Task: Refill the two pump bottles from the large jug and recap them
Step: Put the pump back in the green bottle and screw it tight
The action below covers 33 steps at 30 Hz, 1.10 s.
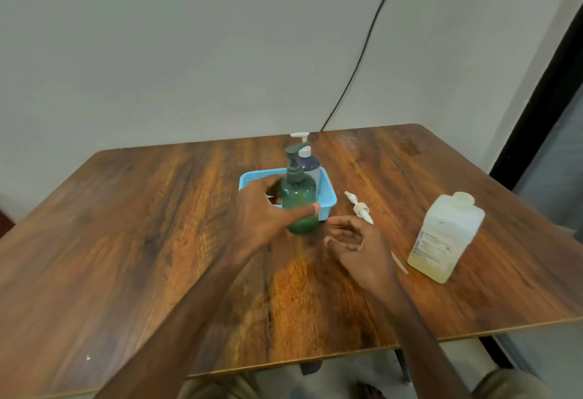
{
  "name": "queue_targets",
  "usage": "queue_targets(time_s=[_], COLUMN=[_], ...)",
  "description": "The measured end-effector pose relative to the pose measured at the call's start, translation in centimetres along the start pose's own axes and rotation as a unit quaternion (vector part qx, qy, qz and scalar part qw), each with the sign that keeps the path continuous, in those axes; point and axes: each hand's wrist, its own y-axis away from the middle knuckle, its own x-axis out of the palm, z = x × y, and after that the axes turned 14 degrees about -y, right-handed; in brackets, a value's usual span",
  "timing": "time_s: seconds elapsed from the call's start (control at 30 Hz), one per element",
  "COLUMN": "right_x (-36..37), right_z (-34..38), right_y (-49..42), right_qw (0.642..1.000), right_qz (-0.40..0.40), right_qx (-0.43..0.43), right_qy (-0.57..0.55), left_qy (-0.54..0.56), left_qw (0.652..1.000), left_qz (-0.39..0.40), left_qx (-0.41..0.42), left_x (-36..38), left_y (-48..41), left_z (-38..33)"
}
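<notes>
A green pump bottle (pixel 299 200) with its dark pump on stands on the wooden table (pixel 157 225), just in front of a small blue basket (pixel 328 200). My left hand (pixel 268 212) is wrapped around the green bottle's body. A dark blue bottle (pixel 310 163) with a white pump stands inside the basket. My right hand (pixel 356 244) hovers open just right of the green bottle, holding nothing. A loose white pump head (pixel 359 207) lies on the table beyond my right fingers. The large translucent jug (pixel 446 236), capped and holding a little yellowish liquid, stands at the right.
A thin pale tube (pixel 400 263) lies between my right hand and the jug. A black cable (pixel 362 58) runs down the wall behind the table. The table's right and near edges are close to the jug.
</notes>
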Motion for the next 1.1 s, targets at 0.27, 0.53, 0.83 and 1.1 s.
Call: queue_targets(time_s=[0.27, 0.53, 0.83, 1.1], right_x=[3.2, 4.6, 4.8, 4.3], right_z=[0.4, -0.9, -1.9, -0.8], right_y=[-3.5, -6.3, -6.8, -7.2], right_qw=[0.995, 0.963, 0.966, 0.963], right_qz=[-0.044, -0.019, -0.034, 0.01], right_qx=[-0.057, -0.086, -0.051, -0.042], right_qy=[0.069, 0.255, 0.252, 0.266], left_qy=[-0.006, -0.077, -0.12, -0.141], left_qw=[0.999, 0.992, 0.987, 0.984], left_qz=[-0.016, 0.053, 0.076, 0.104], left_qx=[-0.049, -0.088, -0.07, -0.04], left_x=[-3.0, -0.9, 0.4, 0.1], left_y=[-5.3, -8.1, -10.0, -10.3], left_z=[3.0, 7.7, 9.1, 9.8])
